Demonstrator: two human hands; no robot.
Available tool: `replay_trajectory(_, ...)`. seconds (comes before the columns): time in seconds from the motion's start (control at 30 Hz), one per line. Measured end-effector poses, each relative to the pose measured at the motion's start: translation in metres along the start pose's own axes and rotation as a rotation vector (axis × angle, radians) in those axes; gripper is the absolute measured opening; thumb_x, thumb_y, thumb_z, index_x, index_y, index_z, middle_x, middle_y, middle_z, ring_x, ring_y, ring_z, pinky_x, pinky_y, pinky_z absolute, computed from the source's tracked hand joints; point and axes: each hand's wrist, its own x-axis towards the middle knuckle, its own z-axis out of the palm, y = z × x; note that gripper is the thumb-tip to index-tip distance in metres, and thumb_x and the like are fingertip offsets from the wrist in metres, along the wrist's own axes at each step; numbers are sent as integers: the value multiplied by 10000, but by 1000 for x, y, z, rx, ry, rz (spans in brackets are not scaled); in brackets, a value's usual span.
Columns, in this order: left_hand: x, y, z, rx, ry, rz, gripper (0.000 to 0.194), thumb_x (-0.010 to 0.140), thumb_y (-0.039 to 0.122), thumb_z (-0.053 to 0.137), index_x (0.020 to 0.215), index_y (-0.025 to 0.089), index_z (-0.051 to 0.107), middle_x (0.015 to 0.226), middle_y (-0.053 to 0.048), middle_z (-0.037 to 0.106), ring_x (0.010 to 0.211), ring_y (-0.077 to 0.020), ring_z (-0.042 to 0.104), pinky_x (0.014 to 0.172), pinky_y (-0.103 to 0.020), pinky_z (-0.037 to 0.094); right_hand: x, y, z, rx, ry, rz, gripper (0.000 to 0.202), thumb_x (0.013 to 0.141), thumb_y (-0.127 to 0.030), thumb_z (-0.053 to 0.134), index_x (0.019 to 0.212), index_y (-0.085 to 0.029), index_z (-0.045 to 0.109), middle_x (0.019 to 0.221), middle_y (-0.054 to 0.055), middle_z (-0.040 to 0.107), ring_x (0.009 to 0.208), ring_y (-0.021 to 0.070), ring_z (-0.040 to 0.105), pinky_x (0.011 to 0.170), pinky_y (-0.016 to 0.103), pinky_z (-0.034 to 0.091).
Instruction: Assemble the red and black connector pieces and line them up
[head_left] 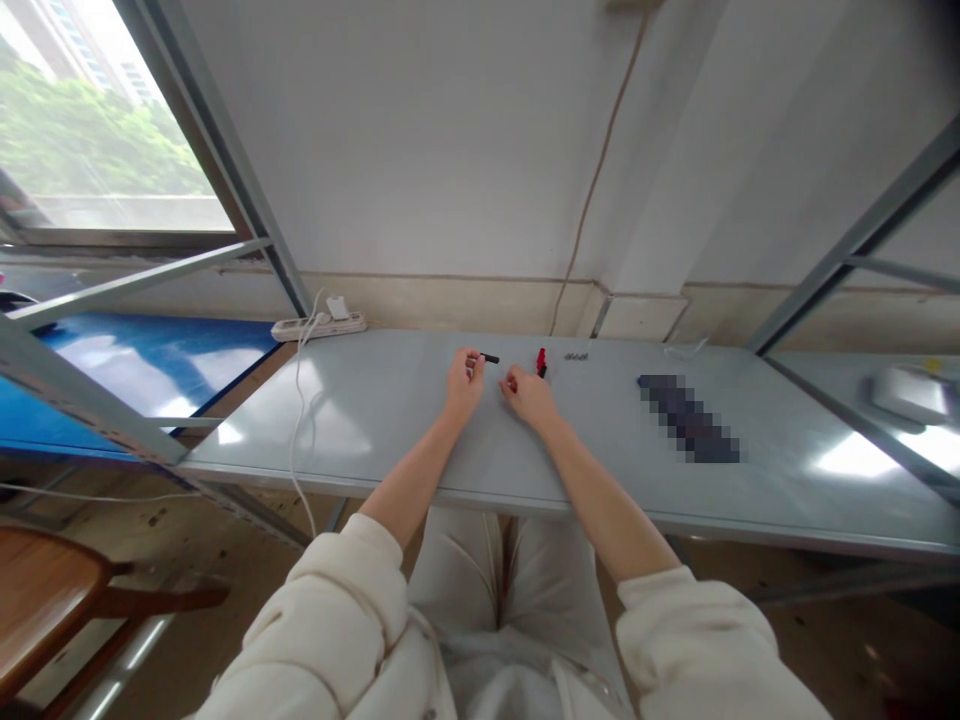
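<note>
My left hand (466, 380) is closed in a pinch on a short black pen-shaped piece (490, 358), which points to the right above the grey table. Close by on the right, my right hand (529, 396) has its fingers drawn together. Whatever they hold, if anything, is too small to make out. Just behind the right hand lies a red piece (541, 356), with a black piece (542, 370) at its near end, partly hidden by the hand. Several small dark grey parts (576, 357) sit in a row to the right of it.
On the grey table (630, 490), a pixelated dark object (690, 420) lies to the right, with a clear plastic wrapper (686, 350) behind it. A white power strip (319, 327) and its cable (298, 400) are at the left. Metal posts stand at both ends.
</note>
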Motion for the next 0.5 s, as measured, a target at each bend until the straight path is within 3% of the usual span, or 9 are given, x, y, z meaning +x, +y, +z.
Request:
replay_trajectory(0.13, -2, 0, 1, 21, -23, 52, 211, 806, 341, 417, 937, 182, 462, 841, -39, 549, 654, -82, 495, 518, -186, 363, 1, -1, -2, -25, 21, 27, 174, 803, -310, 420, 873, -185, 519, 722, 45, 630, 675, 163, 570, 550, 233, 322)
replay_trajectory(0.33, -5, 0, 1, 45, -189, 149, 409, 814, 327, 405, 1202, 210, 347, 961, -55, 544, 658, -72, 487, 493, -170, 367, 0, 0, -1, 6, 66, 49, 195, 806, -328, 405, 870, -182, 519, 716, 43, 633, 666, 155, 572, 551, 232, 326)
replay_trajectory(0.5, -7, 0, 0, 99, -281, 218, 400, 832, 307, 369, 1223, 225, 365, 992, -58, 536, 708, -79, 493, 545, -179, 390, 1, -1, 2, 69, 133, 76, 204, 799, -348, 417, 838, -185, 532, 709, 32, 636, 667, 153, 577, 561, 229, 334)
